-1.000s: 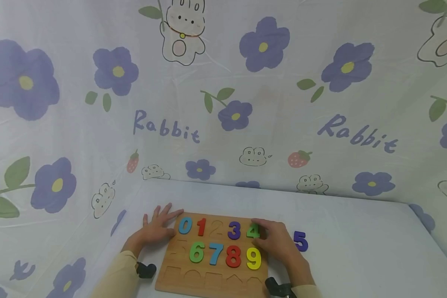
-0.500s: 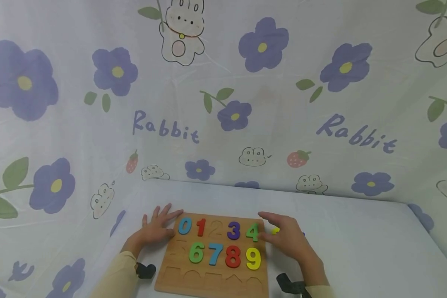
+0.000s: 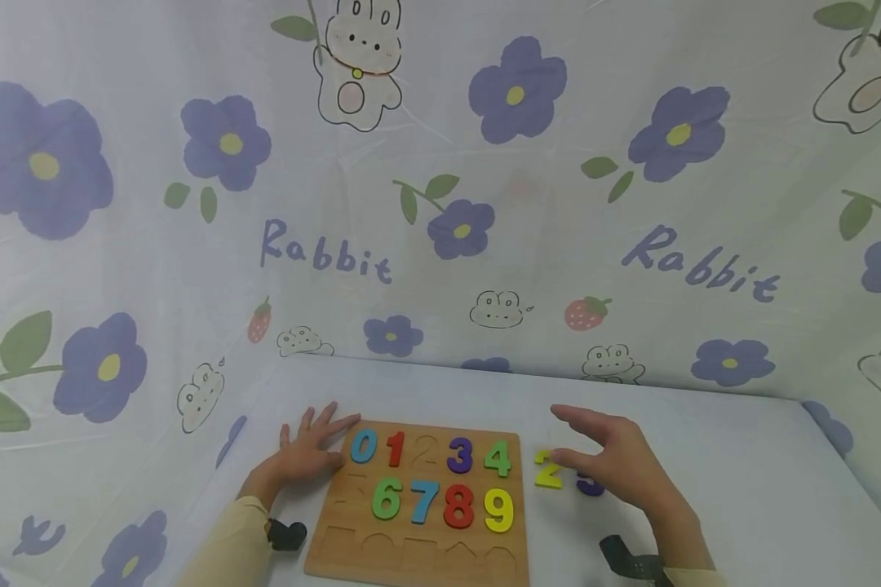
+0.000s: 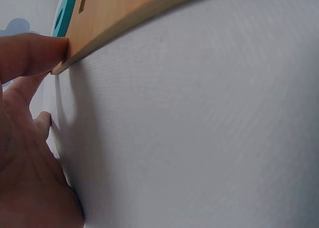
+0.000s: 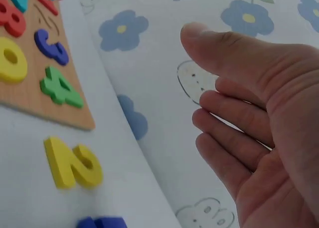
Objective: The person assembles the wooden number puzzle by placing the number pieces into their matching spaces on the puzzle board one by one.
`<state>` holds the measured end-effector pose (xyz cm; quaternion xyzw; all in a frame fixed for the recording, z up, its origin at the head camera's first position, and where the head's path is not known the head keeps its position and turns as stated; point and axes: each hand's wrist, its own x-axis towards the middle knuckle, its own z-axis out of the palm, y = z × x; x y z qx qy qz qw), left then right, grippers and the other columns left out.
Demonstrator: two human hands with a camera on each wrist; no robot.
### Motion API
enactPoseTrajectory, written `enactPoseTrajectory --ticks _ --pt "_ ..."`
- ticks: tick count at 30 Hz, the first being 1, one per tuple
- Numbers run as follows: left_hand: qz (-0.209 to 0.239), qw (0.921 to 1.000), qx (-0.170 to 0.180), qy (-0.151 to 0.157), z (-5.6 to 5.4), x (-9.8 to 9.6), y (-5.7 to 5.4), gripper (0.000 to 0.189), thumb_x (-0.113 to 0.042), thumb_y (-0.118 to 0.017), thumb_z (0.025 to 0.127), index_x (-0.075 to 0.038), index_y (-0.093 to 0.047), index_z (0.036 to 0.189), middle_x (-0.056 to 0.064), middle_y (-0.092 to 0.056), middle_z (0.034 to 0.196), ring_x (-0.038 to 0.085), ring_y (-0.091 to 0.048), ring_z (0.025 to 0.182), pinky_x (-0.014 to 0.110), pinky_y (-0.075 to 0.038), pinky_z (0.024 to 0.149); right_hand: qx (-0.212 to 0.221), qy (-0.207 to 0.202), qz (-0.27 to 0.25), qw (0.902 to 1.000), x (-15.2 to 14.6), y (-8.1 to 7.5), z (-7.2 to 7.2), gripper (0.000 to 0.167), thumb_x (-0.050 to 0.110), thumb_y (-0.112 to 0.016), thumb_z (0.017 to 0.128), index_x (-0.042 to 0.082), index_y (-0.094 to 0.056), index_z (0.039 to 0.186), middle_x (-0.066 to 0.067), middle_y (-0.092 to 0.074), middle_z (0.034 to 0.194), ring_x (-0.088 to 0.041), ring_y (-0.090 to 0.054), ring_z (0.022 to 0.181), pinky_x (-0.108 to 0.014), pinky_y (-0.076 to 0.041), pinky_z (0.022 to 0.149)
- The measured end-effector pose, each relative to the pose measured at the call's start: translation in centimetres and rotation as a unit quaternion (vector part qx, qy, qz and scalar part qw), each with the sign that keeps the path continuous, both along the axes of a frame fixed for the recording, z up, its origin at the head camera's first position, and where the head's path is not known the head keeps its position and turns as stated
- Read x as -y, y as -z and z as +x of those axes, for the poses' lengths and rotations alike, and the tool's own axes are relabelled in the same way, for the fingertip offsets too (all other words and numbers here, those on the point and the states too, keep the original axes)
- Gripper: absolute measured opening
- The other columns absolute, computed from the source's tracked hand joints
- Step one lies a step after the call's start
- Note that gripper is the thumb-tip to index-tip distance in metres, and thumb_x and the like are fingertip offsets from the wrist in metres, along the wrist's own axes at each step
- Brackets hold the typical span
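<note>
A wooden number puzzle board (image 3: 411, 562) lies on the white table. My left hand (image 3: 304, 456) rests at its upper left corner with fingers spread, the thumb touching the edge. Over the table to the right of the board hovers my right hand (image 3: 627, 461), thumb and fingers apart, holding nothing. Below it lie a yellow number 2 (image 3: 548, 470) and a purple number 5 (image 3: 591, 486), the latter partly hidden by the hand. In the right wrist view the yellow 2 lies flat beside the board, near the green number 4 (image 5: 61, 88).
Seated in the board are several coloured numbers, among them a blue 0 (image 3: 363, 446), a purple 3 (image 3: 460, 455) and a yellow 9 (image 3: 499, 509). The slot for 2 (image 3: 426, 449) shows bare wood. A patterned curtain (image 3: 440, 326) stands behind the table.
My right hand has left the green 4 in the board and moved right, over the loose numbers. The yellow 2 has come into view. My left hand stays put.
</note>
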<state>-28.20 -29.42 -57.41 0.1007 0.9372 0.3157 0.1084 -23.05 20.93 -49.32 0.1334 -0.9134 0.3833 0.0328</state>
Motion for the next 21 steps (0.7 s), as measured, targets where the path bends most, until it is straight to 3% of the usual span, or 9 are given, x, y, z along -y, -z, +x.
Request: enactPoseTrajectory --ticks 10,21 --pt "-0.010 0.9999 -0.004 -0.004 -0.4 0.1 0.8 0.072 -0.028 -0.067 0.094 -0.035 -0.052 0.164 0.020 -0.014 0.184 0.058 0.010 0.166 0.085 0.021 0.120 0.006 0.001 0.020 0.9998 -4.9 0.2 0.8 0.071 0.040 -0.091 0.089 0.015 -0.067 0.151 -0.009 -0.070 0.151 -0.040 -0.065 0.141 -0.058 -0.054 0.113" --pt "-0.002 0.9999 0.010 -0.005 0.2 -0.3 -0.5 0.073 -0.023 -0.067 0.093 -0.032 -0.053 0.163 0.023 -0.015 0.183 0.060 0.009 0.165 0.085 0.022 0.119 0.031 0.017 0.027 0.9990 -7.7 1.3 1.7 0.066 0.031 -0.092 0.089 0.014 -0.069 0.148 -0.010 -0.072 0.147 -0.041 -0.066 0.140 -0.056 -0.053 0.113"
